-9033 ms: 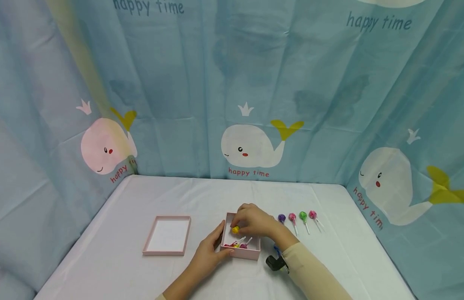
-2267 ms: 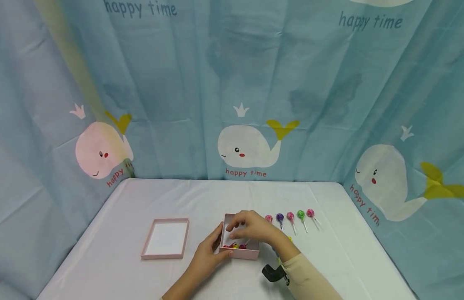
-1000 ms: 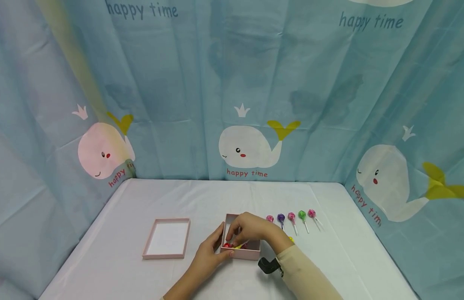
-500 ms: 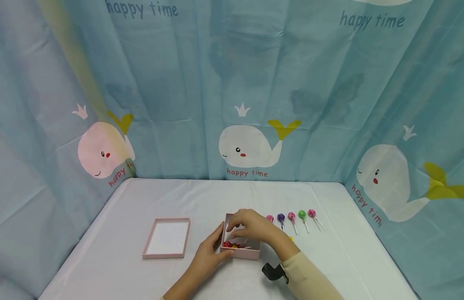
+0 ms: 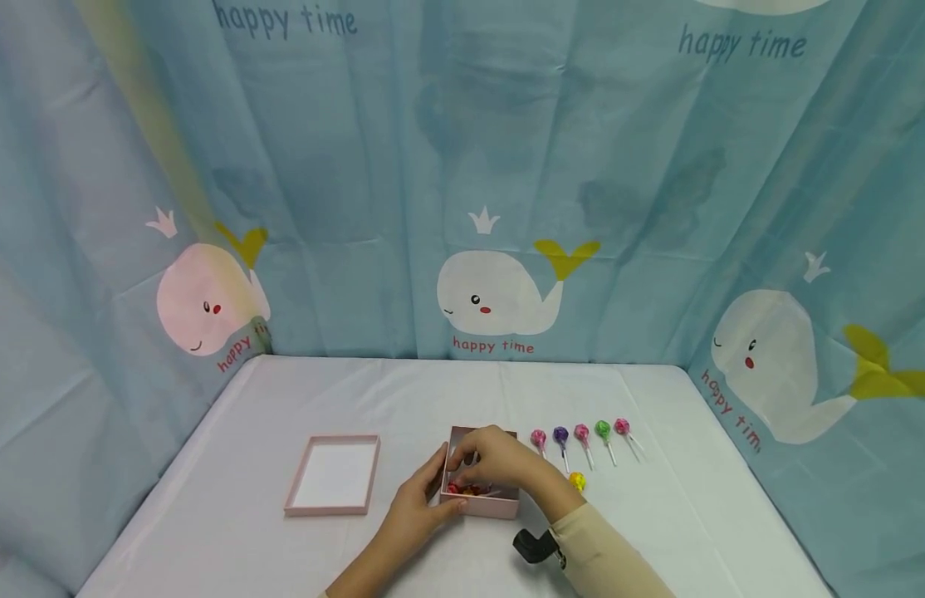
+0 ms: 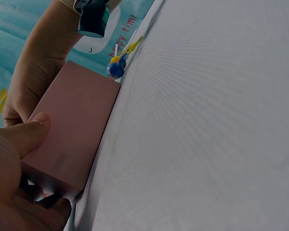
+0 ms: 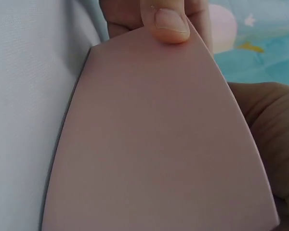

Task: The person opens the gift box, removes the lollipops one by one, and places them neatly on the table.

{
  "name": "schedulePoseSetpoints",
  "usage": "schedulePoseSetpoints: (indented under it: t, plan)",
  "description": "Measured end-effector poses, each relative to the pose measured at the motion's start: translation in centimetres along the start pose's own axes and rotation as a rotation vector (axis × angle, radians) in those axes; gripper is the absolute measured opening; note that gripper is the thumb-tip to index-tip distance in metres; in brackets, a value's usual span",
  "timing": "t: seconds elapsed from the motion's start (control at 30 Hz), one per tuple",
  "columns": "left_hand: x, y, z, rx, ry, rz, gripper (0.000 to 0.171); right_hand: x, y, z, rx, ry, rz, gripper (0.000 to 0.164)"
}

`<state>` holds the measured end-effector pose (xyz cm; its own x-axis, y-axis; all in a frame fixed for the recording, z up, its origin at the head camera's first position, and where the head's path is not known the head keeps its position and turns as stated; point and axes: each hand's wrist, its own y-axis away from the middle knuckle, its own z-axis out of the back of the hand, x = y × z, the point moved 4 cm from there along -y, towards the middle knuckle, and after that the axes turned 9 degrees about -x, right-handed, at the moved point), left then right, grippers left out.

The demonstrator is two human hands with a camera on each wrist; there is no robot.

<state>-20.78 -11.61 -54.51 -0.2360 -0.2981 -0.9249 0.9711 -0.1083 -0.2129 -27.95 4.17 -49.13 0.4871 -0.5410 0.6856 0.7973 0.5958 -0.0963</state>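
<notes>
An uncovered pink box [image 5: 492,507] stands on the white table. My left hand [image 5: 412,508] grips its near left corner, thumb on the front wall and fingers around the left side. In the right wrist view that thumb presses the box wall [image 7: 149,134]. My right hand [image 5: 500,457] reaches over the far rim with bent fingers, the tips down inside by the lollipops. A red lollipop [image 5: 452,488] and several others lie along the near inside wall, partly hidden. I cannot tell whether the right fingertips pinch one.
A shallow pink lid [image 5: 334,472] lies inner side up to the left. Right of the box, several lollipops lie in a row, a green one [image 5: 603,428] among them. A yellow lollipop [image 5: 577,481] lies nearer, beside my right forearm. A black device [image 5: 533,546] sits at the right wrist.
Nine seconds ago my right hand held a yellow lollipop over the box. In the last half second it has lowered from above the candies to their level. My left hand keeps its grip.
</notes>
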Motion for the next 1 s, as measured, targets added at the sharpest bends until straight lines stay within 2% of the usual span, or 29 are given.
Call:
schedulePoseSetpoints:
  t: [0.3, 0.6, 0.77, 1.0]
  plan:
    - [-0.1, -0.1, 0.1, -0.001, 0.017, 0.002, 0.093, -0.1, -0.4, -0.5, 0.037, 0.055, 0.014, 0.016]
    - [-0.1, 0.0, 0.0, -0.003, 0.014, 0.001, 0.094, -0.5, -0.5, -1.1, 0.078, 0.015, -0.081, 0.017]
    - [0.0, 0.0, 0.1, -0.008, 0.008, 0.011, 0.095, -0.7, -0.5, -1.5, 0.067, 0.009, -0.129, 0.016]
    - [0.0, 0.0, 0.0, -0.002, 0.009, 0.009, 0.095, -0.7, -0.4, -1.5, 0.065, -0.001, -0.143, 0.018]
